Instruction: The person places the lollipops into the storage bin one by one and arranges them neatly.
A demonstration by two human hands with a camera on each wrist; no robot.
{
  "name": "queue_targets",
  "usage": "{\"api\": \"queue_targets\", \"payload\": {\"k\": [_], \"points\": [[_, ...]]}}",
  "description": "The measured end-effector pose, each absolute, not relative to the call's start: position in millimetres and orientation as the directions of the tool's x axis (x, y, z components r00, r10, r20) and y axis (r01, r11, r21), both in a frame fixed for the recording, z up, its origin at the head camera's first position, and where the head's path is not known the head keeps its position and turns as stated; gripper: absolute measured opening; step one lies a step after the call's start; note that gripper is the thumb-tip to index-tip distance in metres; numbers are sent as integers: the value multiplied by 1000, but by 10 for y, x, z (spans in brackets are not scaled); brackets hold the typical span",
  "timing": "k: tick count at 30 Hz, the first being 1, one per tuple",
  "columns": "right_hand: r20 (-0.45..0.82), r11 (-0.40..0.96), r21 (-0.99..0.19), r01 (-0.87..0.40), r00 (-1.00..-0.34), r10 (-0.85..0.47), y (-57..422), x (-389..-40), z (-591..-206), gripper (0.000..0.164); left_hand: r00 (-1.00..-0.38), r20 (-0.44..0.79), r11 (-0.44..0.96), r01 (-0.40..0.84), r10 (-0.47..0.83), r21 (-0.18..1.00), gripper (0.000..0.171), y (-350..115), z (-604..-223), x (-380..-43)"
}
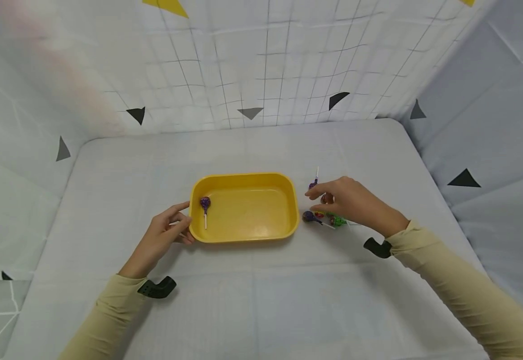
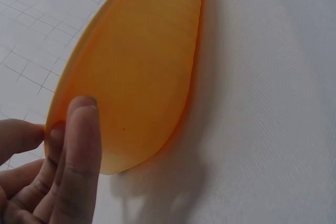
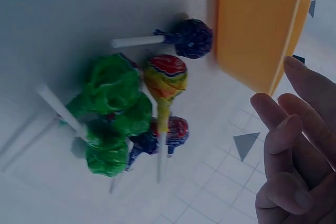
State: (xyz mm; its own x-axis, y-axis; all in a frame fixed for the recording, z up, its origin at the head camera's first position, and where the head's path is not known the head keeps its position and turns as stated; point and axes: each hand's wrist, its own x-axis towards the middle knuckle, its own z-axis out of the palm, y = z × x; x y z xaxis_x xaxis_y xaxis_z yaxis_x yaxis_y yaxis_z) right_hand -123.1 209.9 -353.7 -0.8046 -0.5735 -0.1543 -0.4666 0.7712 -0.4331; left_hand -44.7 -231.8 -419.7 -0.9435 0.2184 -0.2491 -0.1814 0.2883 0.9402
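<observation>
A yellow tray (image 1: 243, 240) stands mid-table, with one purple-wrapped lollipop (image 1: 205, 202) lying inside at its left end. My left hand (image 1: 160, 235) touches the tray's left end, its fingers against the rim and outer wall. Over a small pile of lollipops to the right of the tray hovers my right hand (image 1: 356, 202), fingers loosely bent and holding nothing. The pile includes a dark blue lollipop (image 3: 193, 39) close to the tray, a red-and-yellow one (image 3: 166, 77) and several green ones (image 3: 113, 83). A purple lollipop (image 1: 313, 184) shows beyond my right fingertips.
A white cloth (image 1: 252, 300) covers the table. White sheets hang around it, the back one (image 1: 252, 60) marked with grid lines and dark triangles. Dark bands (image 1: 158, 288) sit at both wrists.
</observation>
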Motion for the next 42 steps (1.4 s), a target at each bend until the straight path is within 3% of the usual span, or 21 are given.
{"api": "queue_targets", "payload": {"k": [9,42], "points": [[-179,753,-468,-463,-784,-594,2153,-1195,-3749,33,-947,-244,301,-175,211,938,58,-2312,-4199,-436],[-188,742,-372,-557,-738,-648,2092,-1254,-4002,26,-946,-251,307,-181,205,934,57,-2310,-4182,-453]]}}
